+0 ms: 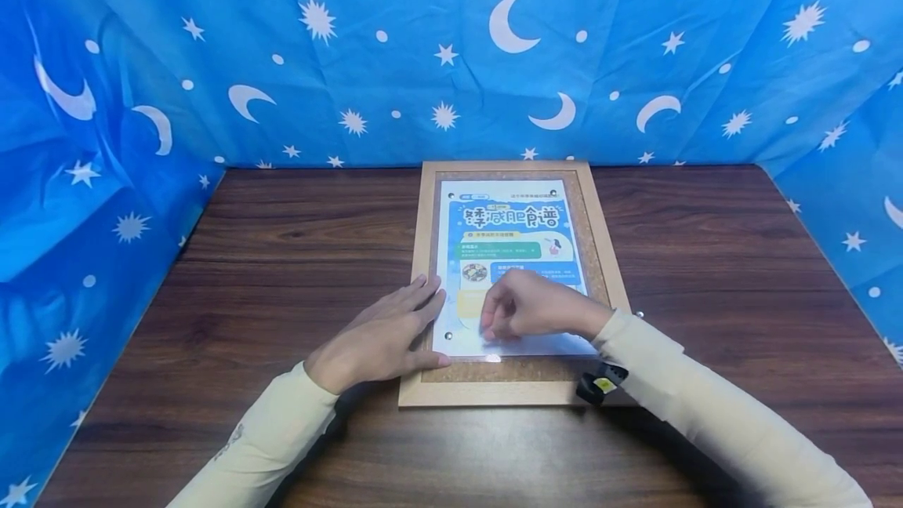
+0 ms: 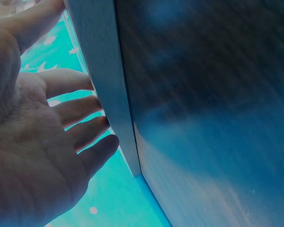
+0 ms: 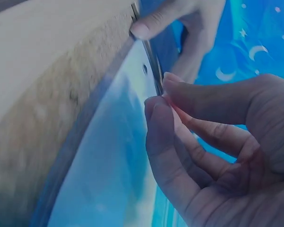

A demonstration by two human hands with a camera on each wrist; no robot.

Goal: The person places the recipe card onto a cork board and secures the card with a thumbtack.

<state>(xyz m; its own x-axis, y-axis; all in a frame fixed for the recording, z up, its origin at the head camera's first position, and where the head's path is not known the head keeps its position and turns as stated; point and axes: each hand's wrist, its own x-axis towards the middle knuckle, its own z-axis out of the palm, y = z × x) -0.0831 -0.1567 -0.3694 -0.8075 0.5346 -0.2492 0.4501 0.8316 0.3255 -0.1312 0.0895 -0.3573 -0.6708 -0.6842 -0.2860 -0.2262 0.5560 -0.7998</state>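
A cork board (image 1: pixel 469 371) with a light wooden frame lies on the table. On it is a blue-and-white printed poster (image 1: pixel 458 214) with Chinese characters, under a clear sheet. Silver round-headed pins show at its two top corners and its lower left corner (image 1: pixel 448 335); the arm hides the lower right. My left hand (image 1: pixel 384 333) rests fingers spread on the frame's left side, thumb near the poster's lower left corner. Over the lower poster, my right hand (image 1: pixel 525 308) curls, thumb and index tips (image 3: pixel 158 113) brought together. I cannot tell whether they pinch something small.
A silver round-headed pin (image 1: pixel 639 314) sits just beyond the frame's right side. The dark wooden table (image 1: pixel 296 234) stretches around the board. Blue cloth (image 1: pixel 423 14) with white moons and stars hangs behind and at both sides. A black device (image 1: pixel 600 384) is on my right wrist.
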